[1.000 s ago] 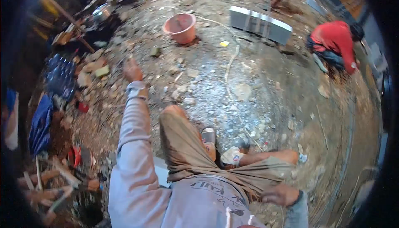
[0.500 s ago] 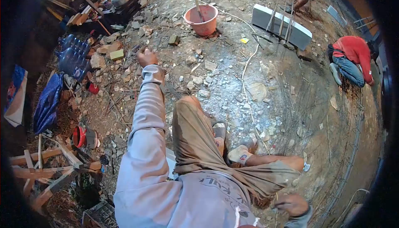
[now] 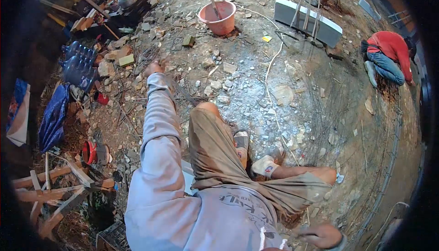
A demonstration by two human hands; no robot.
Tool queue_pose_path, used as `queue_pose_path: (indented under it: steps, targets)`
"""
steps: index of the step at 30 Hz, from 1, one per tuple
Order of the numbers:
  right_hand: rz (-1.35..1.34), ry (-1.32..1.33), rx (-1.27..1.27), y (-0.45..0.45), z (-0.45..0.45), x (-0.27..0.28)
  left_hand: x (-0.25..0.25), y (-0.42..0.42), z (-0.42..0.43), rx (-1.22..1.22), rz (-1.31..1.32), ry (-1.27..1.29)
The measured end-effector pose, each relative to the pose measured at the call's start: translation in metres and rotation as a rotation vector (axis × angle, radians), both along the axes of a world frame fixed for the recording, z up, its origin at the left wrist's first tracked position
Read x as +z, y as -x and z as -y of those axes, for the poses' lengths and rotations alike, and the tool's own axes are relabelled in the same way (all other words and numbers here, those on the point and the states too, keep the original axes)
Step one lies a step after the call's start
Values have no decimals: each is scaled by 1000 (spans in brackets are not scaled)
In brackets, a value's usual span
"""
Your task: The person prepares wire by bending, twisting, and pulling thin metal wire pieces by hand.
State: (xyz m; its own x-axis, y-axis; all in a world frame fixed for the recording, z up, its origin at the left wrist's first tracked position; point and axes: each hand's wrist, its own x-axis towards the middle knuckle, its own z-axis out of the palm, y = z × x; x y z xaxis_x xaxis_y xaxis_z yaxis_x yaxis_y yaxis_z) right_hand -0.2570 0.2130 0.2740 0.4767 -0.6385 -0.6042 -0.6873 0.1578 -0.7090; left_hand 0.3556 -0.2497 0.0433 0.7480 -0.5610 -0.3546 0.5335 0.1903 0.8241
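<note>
grey-sleeved, sat low with both knees [image 3: 209,108] bent above stony ground [image 3: 249,88], and stretched the left hand [image 3: 155,67] out to the near edge of a tangle of thin wire [image 3: 147,54]. drew that hand slightly back toward the body within the last moment; judging by so small a shift, probably adjusted the reach beside the wire rather than finished with it. could not tell, through blur, whether grasping a strand or only touching.

held the right hand [image 3: 323,236] low on the other side, a little lower than a moment earlier, with fingers partly curled near the right leg [image 3: 299,184]. could not make out anything gripped there, nor rule out something thin.

had the wire lying on rubble, to the left of a pink bucket [image 3: 224,26] and near a yellowish block [image 3: 126,60]. also had a long grey block [image 3: 307,22] farther ahead, and a crouching person in red [image 3: 388,52] far to the right.
</note>
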Motion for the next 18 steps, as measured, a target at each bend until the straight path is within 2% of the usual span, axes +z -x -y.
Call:
queue_pose_path:
  steps: [3, 4, 6, 7, 8, 10, 11, 13, 14, 15, 16, 17, 18]
  targets:
    - [274, 532, 9, 37, -8, 31, -18, -26, -1, -61, 53, -119]
    - [258, 534, -5, 42, -11, 29, -25, -34, 0, -97, 94, -169]
    - [420, 505, -860, 49, -15, 3, -39, -45, -1, -137, 124, -254]
    - [495, 470, -1288, 53, -16, -13, -18, -19, -12, -42, -2, -254]
    - [28, 452, -1250, 63, -9, -28, 6, 9, -24, 65, -123, -249]
    - [-483, 581, -931, 64, 2, -68, -21, -6, -24, 3, -95, -189]
    - [-531, 730, -690, 56, -3, -88, -36, -15, -25, -43, -58, -138]
    - [-514, 281, -301, 50, -21, -109, -60, -34, -28, -142, 12, -9]
    - [-527, 252, -334, 43, -25, -101, -65, -41, -32, -172, 34, 45]
    - [-348, 6, -184, 35, -21, -89, -68, -43, -39, -190, 49, 77]
    - [-158, -227, -32, 34, -19, -77, -51, -29, -54, -144, 43, 68]
    - [-48, -190, -43, 39, -23, -67, -49, -35, -52, -151, 50, -15]
    - [-53, -197, -60, 45, -21, -49, -46, -41, -50, -162, 54, -96]
